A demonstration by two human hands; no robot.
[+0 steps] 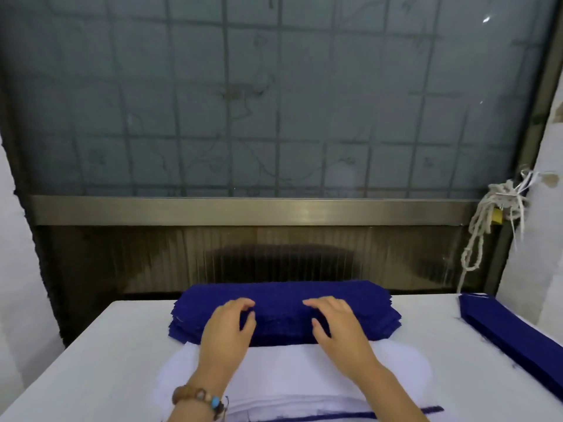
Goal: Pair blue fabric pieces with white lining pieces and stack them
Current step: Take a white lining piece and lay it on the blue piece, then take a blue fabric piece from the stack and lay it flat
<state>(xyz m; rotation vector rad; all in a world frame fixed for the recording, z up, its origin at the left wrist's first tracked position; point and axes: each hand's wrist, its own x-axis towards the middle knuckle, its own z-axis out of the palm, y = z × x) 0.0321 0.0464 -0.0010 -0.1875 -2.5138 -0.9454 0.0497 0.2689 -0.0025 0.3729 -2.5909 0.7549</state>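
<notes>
White lining pieces (289, 370) lie stacked at 6 o'clock on the desk (106, 360), with a thin blue strip (350, 415) at their near edge. Touching them at 12 o'clock sits the thick stack of blue fabric pieces (283, 300). On its top the left hand (227, 327), with a bead bracelet (198, 397), has bent fingers; whether it pinches a piece, I cannot tell. Beside it the right hand (338, 327) rests, fingers relaxed. A second blue pile (511, 330) lies at 3 o'clock.

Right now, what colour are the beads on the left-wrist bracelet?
The bracelet has mostly brown beads plus one turquoise bead; the head view shows it best.
</notes>
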